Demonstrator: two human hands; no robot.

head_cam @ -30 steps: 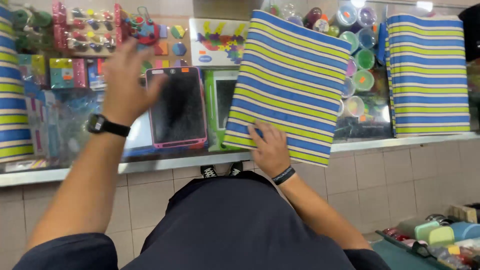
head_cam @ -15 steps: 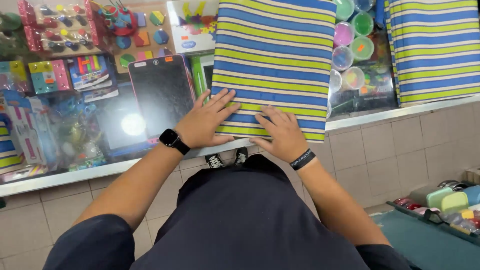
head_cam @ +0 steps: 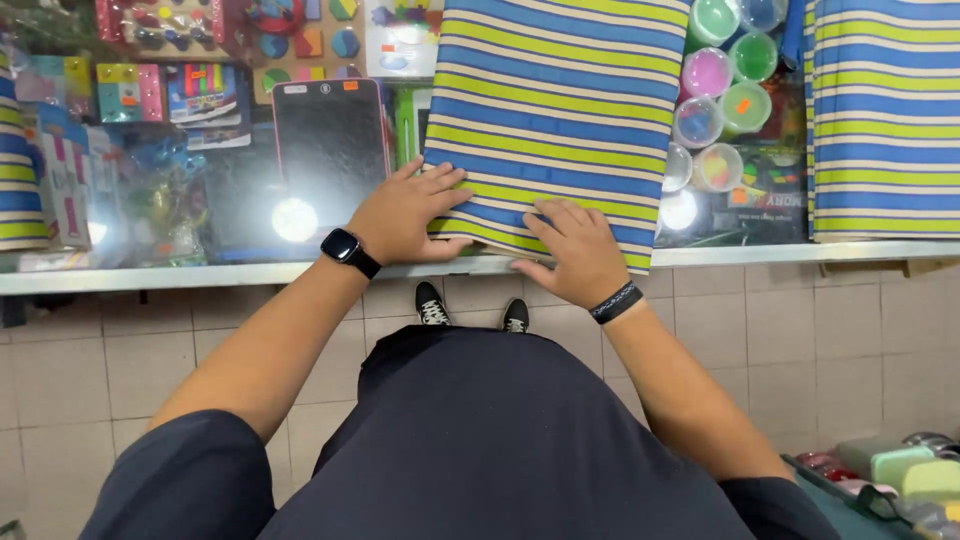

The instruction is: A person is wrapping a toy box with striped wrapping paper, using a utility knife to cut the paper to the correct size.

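Note:
A flat bag of blue, green and cream stripes (head_cam: 560, 110) lies on a glass counter (head_cam: 300, 272). My left hand (head_cam: 405, 215) presses flat on its near left corner, fingers spread; a black watch sits on that wrist. My right hand (head_cam: 575, 250) presses on the bag's near edge, close beside the left, with a dark band on its wrist. Both palms rest on the striped material at the counter's front edge.
Another striped bag (head_cam: 885, 120) lies at the right, a third (head_cam: 18, 170) at the far left. Under the glass are a black tablet toy (head_cam: 330, 140), boxed toys (head_cam: 190, 95) and round tubs of coloured putty (head_cam: 725, 90). Tiled floor and my shoes (head_cam: 470, 308) are below.
My left hand came down from the raised position over the toys and now lies flat on the striped bag beside the right hand. The bag sits squarer to the counter edge.

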